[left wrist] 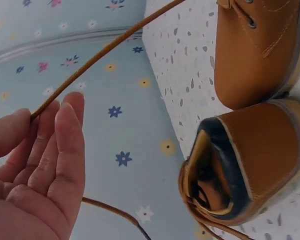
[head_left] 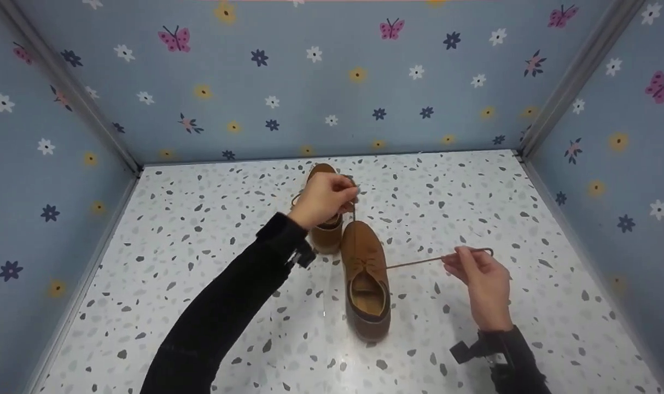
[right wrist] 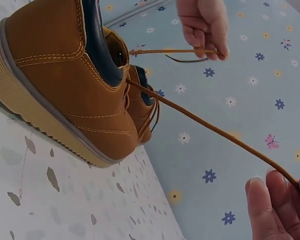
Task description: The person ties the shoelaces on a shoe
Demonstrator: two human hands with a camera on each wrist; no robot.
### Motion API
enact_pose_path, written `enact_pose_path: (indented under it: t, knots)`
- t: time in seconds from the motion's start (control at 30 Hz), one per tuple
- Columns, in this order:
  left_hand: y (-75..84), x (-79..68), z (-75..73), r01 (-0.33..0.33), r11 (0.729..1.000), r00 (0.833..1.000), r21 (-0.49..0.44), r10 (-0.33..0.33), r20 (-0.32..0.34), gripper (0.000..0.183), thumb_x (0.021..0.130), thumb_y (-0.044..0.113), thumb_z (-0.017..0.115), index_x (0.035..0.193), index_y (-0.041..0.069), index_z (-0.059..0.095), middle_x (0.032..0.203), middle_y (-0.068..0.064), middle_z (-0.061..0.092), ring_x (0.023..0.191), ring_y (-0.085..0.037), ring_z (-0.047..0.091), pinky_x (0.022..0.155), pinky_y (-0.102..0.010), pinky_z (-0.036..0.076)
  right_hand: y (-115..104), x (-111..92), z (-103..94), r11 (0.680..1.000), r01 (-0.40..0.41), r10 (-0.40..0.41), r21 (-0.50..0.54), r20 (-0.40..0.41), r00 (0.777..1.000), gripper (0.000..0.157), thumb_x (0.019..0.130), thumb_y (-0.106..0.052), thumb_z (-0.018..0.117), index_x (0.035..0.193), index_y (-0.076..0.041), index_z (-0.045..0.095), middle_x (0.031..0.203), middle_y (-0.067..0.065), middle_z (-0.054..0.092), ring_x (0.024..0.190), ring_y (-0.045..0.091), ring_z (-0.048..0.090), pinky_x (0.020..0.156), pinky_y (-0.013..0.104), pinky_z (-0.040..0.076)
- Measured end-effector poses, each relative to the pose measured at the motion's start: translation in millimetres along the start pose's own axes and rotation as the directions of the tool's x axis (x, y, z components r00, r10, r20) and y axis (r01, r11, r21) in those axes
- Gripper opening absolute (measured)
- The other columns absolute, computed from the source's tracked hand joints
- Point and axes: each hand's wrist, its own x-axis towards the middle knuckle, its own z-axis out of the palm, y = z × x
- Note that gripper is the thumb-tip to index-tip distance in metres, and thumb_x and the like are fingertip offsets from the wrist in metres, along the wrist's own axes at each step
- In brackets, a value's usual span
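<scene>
A brown lace-up shoe stands on the speckled surface, toe pointing away. My left hand pinches one end of its shoelace between thumb and fingers, above the other shoe. Out to the right, my right hand pinches the opposite end of the lace, which runs taut from the shoe; a short tail loops past the fingers. The second brown shoe sits left and farther back, partly hidden by my left hand. Its own laces hang loose over its side.
A white speckled surface lies under both shoes. Blue panels with flowers and butterflies rise at the back, left and right, joined by grey corner strips.
</scene>
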Motion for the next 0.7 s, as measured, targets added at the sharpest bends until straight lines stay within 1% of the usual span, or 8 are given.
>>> enact_pose_path:
  t: [0.07, 0.13, 0.2, 0.33, 0.43, 0.5, 0.57, 0.7]
  knots:
    - [10.3, 12.6, 14.0, -0.053, 0.992, 0.996, 0.118, 0.044, 0.079, 0.014, 0.097, 0.011, 0.065, 0.099, 0.0, 0.072, 0.09, -0.012, 0.07, 0.08, -0.028, 0.068, 0.073, -0.032, 0.057, 1.2, 0.0, -0.6, 1.0, 0.008, -0.008, 0.005, 0.0, 1.0, 0.037, 0.094, -0.027, 0.068, 0.109, 0.007, 0.064, 0.099, 0.022, 0.07, 0.093, 0.029, 0.07, 0.084, 0.036, 0.055]
    - [16.8, 22.4, 29.7, -0.104, 0.974, 0.986, 0.203, 0.075, 0.146, 0.014, 0.097, 0.013, 0.065, 0.098, 0.001, 0.073, 0.089, -0.011, 0.069, 0.08, -0.027, 0.068, 0.071, -0.028, 0.055, 2.6, 0.2, -1.7, 1.0, 0.015, -0.015, 0.013, -0.003, 1.0, 0.037, 0.094, -0.027, 0.069, 0.107, 0.008, 0.064, 0.097, 0.022, 0.07, 0.092, 0.03, 0.07, 0.083, 0.037, 0.055]
    - [18.0, 30.0, 46.1, -0.14, 0.953, 0.977, 0.267, 0.089, 0.196, 0.015, 0.097, 0.015, 0.065, 0.096, 0.002, 0.073, 0.088, -0.009, 0.069, 0.078, -0.024, 0.067, 0.068, -0.026, 0.052, 3.9, 0.3, -3.2, 1.0, 0.015, -0.015, 0.012, -0.006, 1.0, 0.037, 0.093, -0.026, 0.07, 0.105, 0.009, 0.064, 0.096, 0.023, 0.07, 0.09, 0.03, 0.07, 0.082, 0.038, 0.056]
    - [7.1, 40.3, 78.0, -0.168, 0.921, 0.962, 0.353, 0.075, 0.263, 0.015, 0.096, 0.017, 0.068, 0.092, 0.005, 0.075, 0.083, -0.005, 0.071, 0.069, -0.016, 0.063, 0.066, -0.023, 0.049, 3.6, 1.2, -4.7, 1.0, 0.008, -0.008, -0.012, -0.006, 1.0, 0.038, 0.093, -0.027, 0.071, 0.104, 0.008, 0.064, 0.095, 0.022, 0.07, 0.09, 0.029, 0.071, 0.081, 0.038, 0.056]
    - [-6.8, 46.8, 97.3, -0.187, 0.88, 0.953, 0.437, 0.054, 0.299, 0.016, 0.094, 0.019, 0.07, 0.089, 0.006, 0.078, 0.081, 0.0, 0.071, 0.065, -0.009, 0.057, 0.066, -0.022, 0.046, 3.8, 2.0, -4.9, 1.0, 0.015, -0.015, -0.028, 0.001, 1.0, 0.039, 0.093, -0.029, 0.071, 0.104, 0.008, 0.065, 0.096, 0.022, 0.07, 0.09, 0.029, 0.071, 0.081, 0.038, 0.056]
    - [-15.2, 49.9, 105.6, -0.185, 0.858, 0.948, 0.479, 0.028, 0.317, 0.016, 0.093, 0.02, 0.071, 0.088, 0.007, 0.079, 0.08, 0.001, 0.072, 0.065, -0.009, 0.057, 0.066, -0.021, 0.046, 4.7, 2.2, -5.4, 0.999, 0.024, -0.023, -0.03, 0.011, 1.0, 0.039, 0.093, -0.029, 0.07, 0.105, 0.008, 0.064, 0.096, 0.023, 0.07, 0.09, 0.03, 0.071, 0.081, 0.038, 0.056]
    - [-22.0, 52.0, 109.7, -0.17, 0.85, 0.944, 0.499, -0.005, 0.331, 0.017, 0.093, 0.021, 0.071, 0.087, 0.008, 0.08, 0.08, 0.0, 0.073, 0.064, -0.012, 0.061, 0.065, -0.021, 0.047, 6.2, 2.0, -6.6, 0.999, 0.029, -0.028, -0.027, 0.02, 0.999, 0.039, 0.093, -0.027, 0.07, 0.106, 0.01, 0.064, 0.096, 0.024, 0.069, 0.09, 0.03, 0.071, 0.081, 0.039, 0.056]
    - [-26.5, 53.7, 107.8, -0.128, 0.871, 0.938, 0.475, -0.05, 0.344, 0.02, 0.094, 0.022, 0.069, 0.087, 0.005, 0.079, 0.081, -0.007, 0.074, 0.068, -0.024, 0.07, 0.061, -0.022, 0.05, 9.8, 2.0, -10.9, 0.999, 0.025, -0.024, -0.02, 0.023, 0.999, 0.039, 0.093, -0.026, 0.07, 0.106, 0.011, 0.063, 0.095, 0.025, 0.069, 0.089, 0.031, 0.071, 0.081, 0.039, 0.056]
